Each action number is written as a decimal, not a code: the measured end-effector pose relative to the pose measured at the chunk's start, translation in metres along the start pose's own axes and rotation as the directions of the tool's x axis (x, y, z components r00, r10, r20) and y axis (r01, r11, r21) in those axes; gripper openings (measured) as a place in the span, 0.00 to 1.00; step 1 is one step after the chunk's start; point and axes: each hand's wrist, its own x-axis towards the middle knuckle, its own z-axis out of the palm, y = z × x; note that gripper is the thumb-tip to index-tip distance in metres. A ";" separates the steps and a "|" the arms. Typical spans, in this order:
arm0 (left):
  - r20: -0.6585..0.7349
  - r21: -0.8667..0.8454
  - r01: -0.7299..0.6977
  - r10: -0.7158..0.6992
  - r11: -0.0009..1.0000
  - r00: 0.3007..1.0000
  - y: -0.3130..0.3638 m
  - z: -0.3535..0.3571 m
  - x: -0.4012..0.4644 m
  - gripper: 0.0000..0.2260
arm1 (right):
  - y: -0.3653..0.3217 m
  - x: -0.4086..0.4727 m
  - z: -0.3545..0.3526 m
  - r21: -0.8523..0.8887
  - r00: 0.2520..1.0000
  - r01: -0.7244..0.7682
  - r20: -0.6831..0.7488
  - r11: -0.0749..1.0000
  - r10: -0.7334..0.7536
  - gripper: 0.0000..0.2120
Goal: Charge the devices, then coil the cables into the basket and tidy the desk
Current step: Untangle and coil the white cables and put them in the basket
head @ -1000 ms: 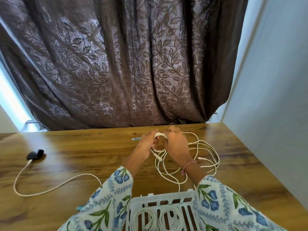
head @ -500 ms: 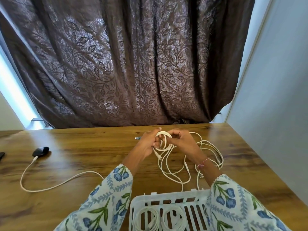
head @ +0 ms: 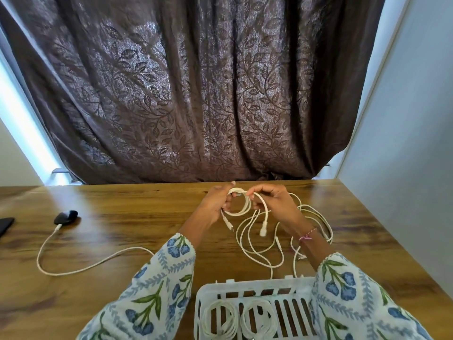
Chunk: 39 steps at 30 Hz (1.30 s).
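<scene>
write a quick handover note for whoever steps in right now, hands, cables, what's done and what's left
Left hand: pinching the small coil of the white cable.
Right hand: gripping the same cable, feeding the next loop; the loose tail lies on the desk.
Done: two coiled cables in the basket.
Left: finish this coil and basket it; another cable is plugged into the black device at left.

The wooden desk carries a white slatted basket at its near edge, loose white cable loops toward the right edge, and near the left edge a small black device with its white cable trailing toward the near edge, plus a dark flat object.
</scene>
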 end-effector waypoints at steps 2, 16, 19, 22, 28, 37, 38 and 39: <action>-0.022 -0.014 0.013 -0.013 1.000 1.000 -0.001 -0.001 0.001 0.18 | -0.005 0.000 -0.006 0.076 0.987 -0.147 0.084 0.986 0.140 0.12; -0.023 -0.178 0.030 -0.035 0.984 0.999 0.000 0.010 -0.004 0.19 | 0.028 -0.008 0.008 -0.803 0.847 0.068 -0.266 0.592 -0.459 0.03; -0.050 -0.238 0.043 -0.057 0.970 0.997 -0.004 0.017 -0.005 0.19 | 0.031 -0.007 0.022 -0.815 0.888 -0.144 -0.358 0.562 -0.291 0.06; -0.087 -0.251 0.038 -0.061 0.967 0.994 -0.010 0.019 -0.006 0.19 | 0.035 -0.008 0.030 -0.738 0.919 -0.198 -0.368 0.645 -0.138 0.10; -0.118 -0.303 -0.027 -0.010 0.953 0.993 -0.015 0.020 -0.007 0.19 | 0.026 -0.009 0.044 -0.313 0.880 -0.217 -0.473 0.925 0.046 0.11; 0.203 -0.225 -0.165 0.212 0.960 0.956 -0.026 0.000 -0.010 0.05 | 0.022 0.003 0.034 -0.079 0.808 -0.325 -0.542 0.943 0.233 0.06; 0.192 -0.138 -0.218 0.243 0.966 0.951 -0.030 -0.005 -0.008 0.05 | 0.020 0.003 0.032 -0.088 0.829 -0.322 -0.508 0.943 0.235 0.06; 0.171 -0.076 -0.262 0.271 0.962 0.947 -0.032 -0.008 -0.007 0.05 | 0.018 0.001 0.031 -0.102 0.857 -0.303 -0.463 0.947 0.225 0.05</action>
